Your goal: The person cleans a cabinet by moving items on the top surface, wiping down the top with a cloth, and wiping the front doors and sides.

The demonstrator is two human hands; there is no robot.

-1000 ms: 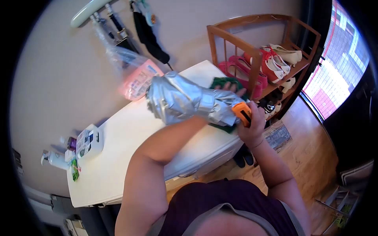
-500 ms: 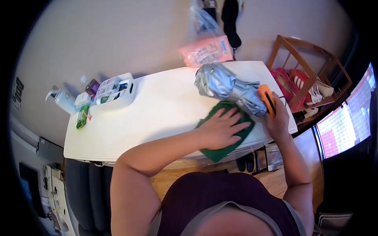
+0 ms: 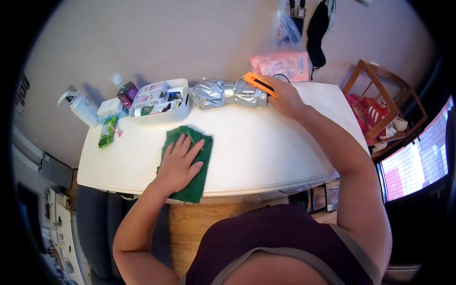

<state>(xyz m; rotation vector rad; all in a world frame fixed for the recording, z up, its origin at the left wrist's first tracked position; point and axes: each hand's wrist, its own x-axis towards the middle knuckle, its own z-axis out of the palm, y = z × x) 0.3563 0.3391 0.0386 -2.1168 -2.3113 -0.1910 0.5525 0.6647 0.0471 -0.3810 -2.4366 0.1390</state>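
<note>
My left hand (image 3: 175, 166) lies flat with fingers spread on a green cloth (image 3: 191, 187), which rests at the front edge of the white tabletop. My right hand (image 3: 288, 99) is closed around what looks like an orange utility knife (image 3: 259, 84) with a black slot. Beside those fingers, a crinkled silver bundle (image 3: 213, 93), cinched at its middle, lies along the back of the tabletop. The bundle's right end meets my right hand; whether the fingers also grip it is hidden. A thin dark cord loops behind that hand.
Left of the bundle, a white bin (image 3: 183, 111) holds small boxes. Further left stand a purple bottle (image 3: 127, 93), a white pump bottle (image 3: 83, 111) and a green packet (image 3: 107, 133) on the white table (image 3: 251, 152). A pink package (image 3: 287, 66) hangs behind; a wooden rack (image 3: 380, 99) stands right.
My left hand and the green cloth have moved left along the front edge. My right hand, the orange knife and the silver bundle have shifted left and back, close to the white bin.
</note>
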